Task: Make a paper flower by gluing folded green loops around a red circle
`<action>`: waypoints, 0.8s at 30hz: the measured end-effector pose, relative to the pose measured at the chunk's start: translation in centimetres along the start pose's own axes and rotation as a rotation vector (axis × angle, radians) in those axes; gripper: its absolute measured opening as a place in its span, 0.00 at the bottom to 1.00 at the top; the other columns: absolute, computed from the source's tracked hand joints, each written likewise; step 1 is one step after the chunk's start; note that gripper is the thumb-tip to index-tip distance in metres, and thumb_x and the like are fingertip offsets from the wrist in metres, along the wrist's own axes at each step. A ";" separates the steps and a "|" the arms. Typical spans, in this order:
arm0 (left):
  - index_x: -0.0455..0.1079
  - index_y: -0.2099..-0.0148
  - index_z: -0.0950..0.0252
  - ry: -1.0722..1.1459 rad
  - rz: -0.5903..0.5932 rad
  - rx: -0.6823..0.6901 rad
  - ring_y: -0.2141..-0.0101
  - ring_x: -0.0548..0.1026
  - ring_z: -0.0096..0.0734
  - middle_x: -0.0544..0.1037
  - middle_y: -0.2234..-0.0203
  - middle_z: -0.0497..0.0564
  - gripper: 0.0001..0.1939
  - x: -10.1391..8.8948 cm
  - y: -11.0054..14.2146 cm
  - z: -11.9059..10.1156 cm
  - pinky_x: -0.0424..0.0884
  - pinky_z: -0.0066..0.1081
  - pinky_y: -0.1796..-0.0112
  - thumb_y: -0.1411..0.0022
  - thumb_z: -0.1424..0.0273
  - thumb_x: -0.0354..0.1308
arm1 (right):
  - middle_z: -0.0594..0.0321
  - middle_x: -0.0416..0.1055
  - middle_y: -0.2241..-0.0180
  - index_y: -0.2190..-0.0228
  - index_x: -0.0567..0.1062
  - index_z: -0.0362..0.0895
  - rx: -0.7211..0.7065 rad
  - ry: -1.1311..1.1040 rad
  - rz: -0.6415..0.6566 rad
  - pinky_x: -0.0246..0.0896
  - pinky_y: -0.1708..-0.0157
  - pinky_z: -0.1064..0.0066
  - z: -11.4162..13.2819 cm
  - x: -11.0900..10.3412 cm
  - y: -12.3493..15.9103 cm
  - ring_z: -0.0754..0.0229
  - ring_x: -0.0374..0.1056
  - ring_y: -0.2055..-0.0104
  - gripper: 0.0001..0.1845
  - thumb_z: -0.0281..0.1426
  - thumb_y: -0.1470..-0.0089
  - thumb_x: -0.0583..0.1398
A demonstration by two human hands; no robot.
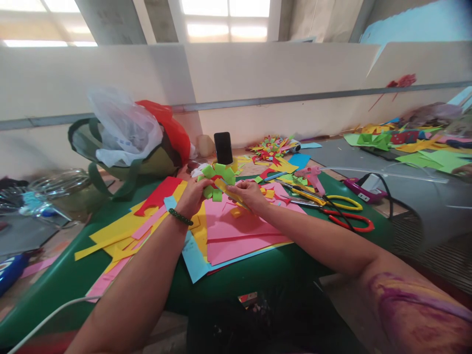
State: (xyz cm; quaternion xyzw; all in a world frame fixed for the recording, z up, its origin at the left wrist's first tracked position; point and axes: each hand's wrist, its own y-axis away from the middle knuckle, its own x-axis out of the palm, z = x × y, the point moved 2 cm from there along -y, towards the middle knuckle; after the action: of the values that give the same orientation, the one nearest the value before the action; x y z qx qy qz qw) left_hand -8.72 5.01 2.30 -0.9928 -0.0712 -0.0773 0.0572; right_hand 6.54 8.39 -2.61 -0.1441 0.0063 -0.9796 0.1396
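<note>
In my left hand point(196, 196) is a green paper flower point(217, 172) with wide petals and a red centre, gripped at its left side. My right hand point(248, 194) pinches a yellow paper strip point(233, 195), its upper end against the flower's middle. Whether the strip is stuck there, I cannot tell. Below both hands lie pink sheets point(243, 241) on top of yellow and blue ones. Small orange-yellow pieces point(270, 193) rest near my right hand.
Yellow-handled scissors point(342, 202), red-handled scissors point(354, 222) and a pink glue gun point(312, 178) lie to the right. A phone point(223, 148) stands behind the hands. Yellow strips point(106, 241) spread leftward, before a green bag point(147, 162). Colourful paper flowers point(273, 150) sit at the back.
</note>
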 end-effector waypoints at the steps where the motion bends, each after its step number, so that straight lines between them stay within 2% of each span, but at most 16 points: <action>1: 0.69 0.75 0.66 0.001 0.003 -0.004 0.82 0.66 0.22 0.70 0.83 0.44 0.09 0.0 0.0 0.0 0.62 0.22 0.81 0.65 0.72 0.62 | 0.66 0.69 0.84 0.86 0.68 0.42 0.001 -0.005 0.000 0.63 0.78 0.72 0.0 0.0 0.0 0.63 0.68 0.80 0.26 0.44 0.75 0.75; 10: 0.67 0.77 0.66 -0.038 -0.018 -0.037 0.82 0.65 0.22 0.69 0.84 0.44 0.07 0.3 0.4 -0.2 0.62 0.22 0.82 0.65 0.72 0.61 | 0.65 0.71 0.83 0.85 0.69 0.42 0.055 -0.030 -0.033 0.63 0.79 0.73 0.3 0.1 0.1 0.65 0.68 0.81 0.25 0.43 0.78 0.75; 14: 0.66 0.78 0.65 -0.055 -0.019 -0.038 0.82 0.64 0.22 0.67 0.85 0.43 0.08 0.3 0.5 -0.2 0.63 0.23 0.82 0.64 0.71 0.62 | 0.67 0.70 0.84 0.85 0.67 0.43 0.025 -0.031 -0.023 0.63 0.77 0.73 0.2 0.2 0.1 0.66 0.66 0.81 0.25 0.43 0.76 0.75; 17: 0.66 0.78 0.65 -0.065 -0.011 -0.034 0.82 0.65 0.22 0.68 0.85 0.43 0.09 0.2 0.4 -0.4 0.62 0.23 0.82 0.65 0.71 0.63 | 0.68 0.68 0.85 0.85 0.67 0.43 0.003 0.033 -0.034 0.60 0.78 0.74 0.1 0.0 -0.1 0.67 0.65 0.81 0.24 0.43 0.73 0.74; 21: 0.66 0.76 0.66 -0.080 -0.017 -0.016 0.82 0.66 0.22 0.69 0.84 0.43 0.09 -0.1 0.3 -0.6 0.62 0.22 0.81 0.64 0.71 0.62 | 0.69 0.71 0.81 0.76 0.71 0.43 0.054 0.117 -0.059 0.58 0.78 0.74 0.3 -0.2 -0.1 0.65 0.67 0.78 0.23 0.39 0.73 0.74; 24: 0.67 0.76 0.66 -0.099 -0.005 -0.037 0.82 0.66 0.22 0.69 0.84 0.44 0.09 0.0 0.4 -0.4 0.63 0.23 0.81 0.63 0.71 0.62 | 0.68 0.74 0.77 0.71 0.72 0.44 0.055 0.050 0.045 0.62 0.74 0.73 0.8 0.0 0.0 0.63 0.69 0.75 0.27 0.36 0.77 0.74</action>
State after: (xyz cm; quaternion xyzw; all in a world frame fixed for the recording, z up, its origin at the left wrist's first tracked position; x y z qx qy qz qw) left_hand -8.69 4.61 2.71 -0.9961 -0.0749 -0.0294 0.0348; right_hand 6.75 8.44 -1.88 -0.1153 -0.0140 -0.9794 0.1653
